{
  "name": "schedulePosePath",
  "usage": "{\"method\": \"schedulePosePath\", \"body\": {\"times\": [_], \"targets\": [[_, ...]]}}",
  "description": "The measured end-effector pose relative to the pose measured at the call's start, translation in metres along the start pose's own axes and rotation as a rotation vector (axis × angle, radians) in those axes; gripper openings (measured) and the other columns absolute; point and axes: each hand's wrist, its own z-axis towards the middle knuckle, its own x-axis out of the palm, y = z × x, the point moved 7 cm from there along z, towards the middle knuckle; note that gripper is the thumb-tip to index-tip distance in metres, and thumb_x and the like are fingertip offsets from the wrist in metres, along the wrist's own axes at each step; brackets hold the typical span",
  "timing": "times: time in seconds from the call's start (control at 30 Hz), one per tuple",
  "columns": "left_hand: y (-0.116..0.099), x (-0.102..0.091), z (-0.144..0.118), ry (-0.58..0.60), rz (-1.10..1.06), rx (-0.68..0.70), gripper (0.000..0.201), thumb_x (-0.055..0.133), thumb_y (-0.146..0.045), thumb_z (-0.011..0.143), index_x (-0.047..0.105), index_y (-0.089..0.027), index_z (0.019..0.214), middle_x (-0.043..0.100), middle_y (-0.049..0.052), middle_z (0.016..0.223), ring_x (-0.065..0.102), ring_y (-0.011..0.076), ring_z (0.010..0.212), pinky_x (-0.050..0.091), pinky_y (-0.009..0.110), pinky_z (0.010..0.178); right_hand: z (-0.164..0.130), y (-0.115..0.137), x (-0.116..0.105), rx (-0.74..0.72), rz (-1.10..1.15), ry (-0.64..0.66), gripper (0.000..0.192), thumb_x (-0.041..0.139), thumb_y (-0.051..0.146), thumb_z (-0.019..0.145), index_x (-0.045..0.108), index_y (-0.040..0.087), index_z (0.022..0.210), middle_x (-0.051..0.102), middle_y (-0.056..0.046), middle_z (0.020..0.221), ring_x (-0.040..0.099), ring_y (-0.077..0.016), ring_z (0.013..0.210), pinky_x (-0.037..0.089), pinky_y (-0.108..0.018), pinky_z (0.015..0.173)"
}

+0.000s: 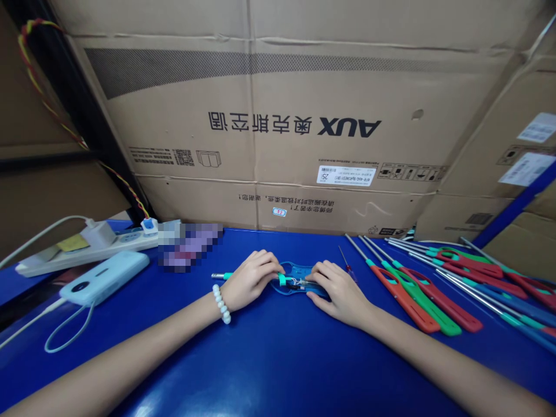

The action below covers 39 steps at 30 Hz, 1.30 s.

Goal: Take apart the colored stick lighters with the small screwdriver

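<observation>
Blue table (269,359) at bottom of frame. Both hands at middle, on open blue lighter (299,279). Left hand (249,278) fingers curled, pinching teal end. Right hand (336,289) fingers pressed down on handle. More lighters (434,295) at right. Power strip (87,246), power bank (104,278) at left.

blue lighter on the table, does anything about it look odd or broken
The blue lighter under both hands lies with its shell open, wires and inner parts exposed, unlike the closed ones at right. Nothing looks spilled.
</observation>
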Motion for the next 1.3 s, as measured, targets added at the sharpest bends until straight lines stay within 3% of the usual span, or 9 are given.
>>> {"method": "schedulePosePath", "body": {"times": [0.2,0.43,0.67,0.87,1.1,1.3], "targets": [[-0.022,0.011,-0.002,0.196,-0.090,0.171,0.017,0.048,-0.027,0.094,0.063,-0.019,0.098,0.062,0.006,0.094,0.053,0.0185,0.087,0.037,0.032,0.082,0.000,-0.003,-0.001,0.049,-0.028,-0.007,0.017,0.054,0.024,0.088,0.061,0.016,0.101,0.057,-0.009,0.096,0.049,-0.0227,0.086,0.042,-0.036,0.075],[-0.010,0.006,0.001,0.068,0.052,-0.006,0.019,0.048,-0.029,0.095,0.061,-0.018,0.085,0.058,0.003,0.088,0.048,0.0180,0.082,0.034,0.032,0.078,0.001,0.005,0.000,-0.056,-0.080,0.000,0.023,0.052,0.028,0.091,0.060,0.016,0.109,0.058,-0.010,0.096,0.049,-0.0223,0.085,0.041,-0.035,0.073],[-0.016,0.015,0.001,0.094,0.098,0.002,0.015,0.049,-0.023,0.094,0.060,-0.018,0.084,0.057,0.002,0.085,0.048,0.0174,0.080,0.033,0.031,0.074,0.001,0.010,0.001,-0.112,-0.140,-0.015,0.023,0.053,0.028,0.091,0.061,0.014,0.107,0.059,-0.009,0.094,0.049,-0.0221,0.083,0.039,-0.035,0.072],[-0.011,0.007,0.001,0.013,0.022,-0.078,0.017,0.043,-0.022,0.094,0.056,-0.018,0.084,0.059,0.004,0.089,0.049,0.0179,0.082,0.037,0.033,0.081,0.002,0.009,0.001,-0.080,-0.170,-0.015,0.021,0.056,0.029,0.090,0.062,0.015,0.105,0.059,-0.009,0.092,0.050,-0.0222,0.084,0.038,-0.035,0.074],[0.001,0.003,0.001,0.018,-0.005,-0.081,0.019,0.051,-0.026,0.090,0.059,-0.020,0.106,0.060,0.004,0.097,0.054,0.0207,0.092,0.038,0.039,0.092,0.001,0.004,-0.001,-0.017,-0.152,-0.011,0.018,0.054,0.028,0.090,0.059,0.016,0.103,0.058,-0.010,0.097,0.050,-0.0237,0.087,0.039,-0.036,0.074],[0.007,0.010,-0.001,0.106,0.076,-0.088,0.022,0.056,-0.035,0.089,0.063,-0.022,0.106,0.058,0.004,0.100,0.053,0.0215,0.092,0.038,0.040,0.089,0.001,0.005,0.001,-0.009,-0.137,-0.015,0.015,0.055,0.024,0.090,0.058,0.014,0.100,0.059,-0.010,0.095,0.049,-0.0238,0.084,0.039,-0.036,0.071]]}}
